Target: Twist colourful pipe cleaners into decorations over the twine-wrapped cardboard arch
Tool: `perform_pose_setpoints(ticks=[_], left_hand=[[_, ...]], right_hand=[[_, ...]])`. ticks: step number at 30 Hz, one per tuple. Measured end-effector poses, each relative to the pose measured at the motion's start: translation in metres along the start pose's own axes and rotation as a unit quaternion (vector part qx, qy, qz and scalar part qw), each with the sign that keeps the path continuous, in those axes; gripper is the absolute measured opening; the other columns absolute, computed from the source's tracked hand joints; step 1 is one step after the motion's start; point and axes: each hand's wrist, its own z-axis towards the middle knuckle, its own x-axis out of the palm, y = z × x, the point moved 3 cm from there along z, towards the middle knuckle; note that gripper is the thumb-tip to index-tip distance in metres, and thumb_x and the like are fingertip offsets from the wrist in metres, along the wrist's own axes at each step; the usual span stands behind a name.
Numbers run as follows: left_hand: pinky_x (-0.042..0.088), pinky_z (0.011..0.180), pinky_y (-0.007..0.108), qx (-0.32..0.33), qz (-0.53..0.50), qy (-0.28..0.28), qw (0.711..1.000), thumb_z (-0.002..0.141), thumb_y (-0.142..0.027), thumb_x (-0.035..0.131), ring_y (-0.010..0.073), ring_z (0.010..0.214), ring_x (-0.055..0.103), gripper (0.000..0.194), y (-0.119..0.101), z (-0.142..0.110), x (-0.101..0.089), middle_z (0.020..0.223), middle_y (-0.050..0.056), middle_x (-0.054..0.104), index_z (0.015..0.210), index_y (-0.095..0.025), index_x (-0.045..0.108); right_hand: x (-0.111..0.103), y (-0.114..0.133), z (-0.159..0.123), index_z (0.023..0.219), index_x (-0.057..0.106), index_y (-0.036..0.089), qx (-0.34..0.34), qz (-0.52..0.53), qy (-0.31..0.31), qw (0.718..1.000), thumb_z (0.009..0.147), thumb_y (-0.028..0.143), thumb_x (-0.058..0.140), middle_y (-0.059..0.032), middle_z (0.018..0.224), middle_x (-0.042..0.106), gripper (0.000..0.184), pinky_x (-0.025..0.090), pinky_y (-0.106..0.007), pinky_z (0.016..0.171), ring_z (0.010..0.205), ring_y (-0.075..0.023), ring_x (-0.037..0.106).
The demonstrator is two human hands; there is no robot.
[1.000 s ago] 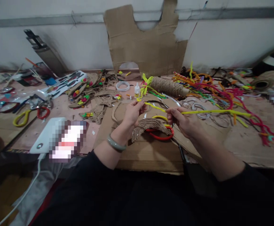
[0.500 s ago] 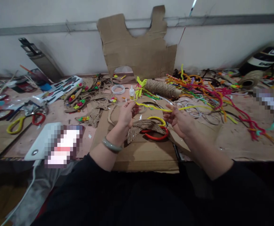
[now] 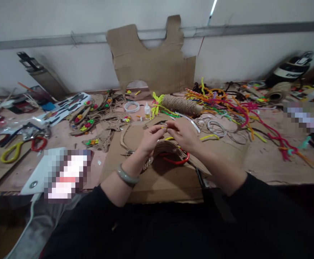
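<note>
My left hand (image 3: 150,138) and my right hand (image 3: 185,135) meet fingertip to fingertip over a sheet of brown cardboard (image 3: 159,180). Both pinch a yellow pipe cleaner (image 3: 209,136), whose end pokes out to the right of my right hand. Beneath the hands lies a jute-wrapped arc (image 3: 164,147) with a red ring (image 3: 177,160) under it. A grey-green bangle sits on my left wrist.
A big cut cardboard piece (image 3: 151,61) leans on the wall. A twine spool (image 3: 181,103), a glue bottle (image 3: 147,109), a tape ring (image 3: 132,107) and many coloured pipe cleaners (image 3: 240,108) lie behind. Jute pieces with pompoms (image 3: 94,115), scissors (image 3: 22,147) and a white box (image 3: 42,172) lie left.
My hands have come together at the middle, folding the long yellow pipe cleaner that was stretched out to the right. The view shifted slightly rightward and down.
</note>
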Motion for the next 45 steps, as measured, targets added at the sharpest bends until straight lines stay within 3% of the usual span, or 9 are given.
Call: perform_pose_setpoints(ticks=[5,17,21,27,29,33,36,40,45], left_hand=[[0.044,0.068,0.026,0.058,0.098,-0.023,0.993,0.060,-0.033,0.079,0.0112,0.064,0.055,0.020,-0.006,0.002,-0.004,0.063,-0.001,0.065,0.069,-0.017,0.070],[0.039,0.059,0.025,0.068,0.218,-0.046,0.972,0.064,-0.026,0.072,0.0109,0.054,0.047,0.014,-0.008,0.007,-0.006,0.056,-0.002,0.059,0.057,-0.017,0.064],[0.038,0.061,0.026,0.112,0.280,-0.059,0.952,0.067,-0.024,0.071,0.0128,0.058,0.049,0.014,-0.013,0.009,-0.009,0.056,-0.002,0.059,0.057,-0.018,0.064],[0.034,0.056,0.026,0.078,0.331,-0.054,0.939,0.078,-0.024,0.060,0.0131,0.053,0.047,0.028,-0.015,0.016,-0.016,0.051,-0.002,0.055,0.051,-0.018,0.057],[0.035,0.057,0.026,0.080,0.323,-0.059,0.941,0.081,-0.021,0.053,0.0133,0.053,0.048,0.032,-0.018,0.019,-0.019,0.050,-0.001,0.053,0.049,-0.018,0.053],[0.037,0.060,0.026,0.120,0.334,-0.062,0.933,0.084,-0.025,0.051,0.0141,0.057,0.050,0.033,-0.025,0.020,-0.022,0.053,0.000,0.055,0.052,-0.019,0.054],[0.035,0.058,0.027,0.115,0.388,-0.007,0.915,0.081,-0.030,0.060,0.0141,0.055,0.046,0.031,-0.018,0.017,-0.016,0.052,-0.001,0.053,0.052,-0.019,0.055],[0.042,0.070,0.031,0.118,0.461,0.112,0.872,0.071,-0.028,0.070,0.0190,0.070,0.056,0.008,-0.006,0.010,-0.005,0.072,0.004,0.066,0.069,-0.021,0.067],[0.047,0.080,0.037,0.101,0.503,0.234,0.826,0.072,-0.029,0.072,0.0253,0.086,0.062,0.027,-0.002,0.000,0.002,0.093,0.007,0.070,0.099,-0.023,0.072]], right_hand=[[0.009,-0.014,0.009,0.102,0.070,0.018,0.018,0.004,0.083,0.996,0.089,0.024,0.050,-0.0048,0.099,0.075,0.024,0.050,-0.031,0.082,0.090,-0.0177,0.066],[-0.006,-0.015,0.013,0.085,0.072,0.019,-0.021,-0.249,0.093,0.964,0.091,0.024,0.050,-0.0093,0.088,0.073,0.023,0.044,-0.032,0.075,0.085,-0.0221,0.064],[-0.006,-0.013,0.016,0.087,0.071,0.020,-0.033,-0.285,0.092,0.954,0.094,0.025,0.047,-0.0091,0.089,0.072,0.025,0.043,-0.032,0.077,0.086,-0.0217,0.063],[0.004,-0.020,0.026,0.095,0.070,0.018,-0.040,-0.344,0.099,0.933,0.097,0.030,0.040,-0.0118,0.097,0.072,0.033,0.043,-0.033,0.075,0.087,-0.0243,0.064],[-0.001,-0.031,0.035,0.100,0.069,0.018,-0.011,-0.348,0.083,0.934,0.097,0.029,0.039,-0.0119,0.103,0.071,0.033,0.043,-0.033,0.075,0.090,-0.0245,0.064],[-0.030,-0.074,0.060,0.107,0.068,0.014,0.153,-0.327,0.016,0.932,0.095,0.029,0.042,-0.0123,0.106,0.072,0.032,0.044,-0.032,0.078,0.095,-0.0246,0.064],[-0.041,-0.100,0.076,0.112,0.067,0.011,0.201,-0.360,0.032,0.911,0.094,0.035,0.047,-0.0158,0.109,0.071,0.036,0.045,-0.032,0.080,0.100,-0.0278,0.063],[-0.029,-0.114,0.082,0.111,0.068,0.013,0.211,-0.386,0.084,0.894,0.096,0.032,0.040,-0.0171,0.114,0.070,0.037,0.045,-0.033,0.085,0.107,-0.0280,0.063],[-0.013,-0.115,0.080,0.111,0.070,0.017,0.242,-0.380,0.098,0.887,0.093,0.031,0.045,-0.0170,0.117,0.069,0.033,0.046,-0.036,0.087,0.109,-0.0299,0.064]])
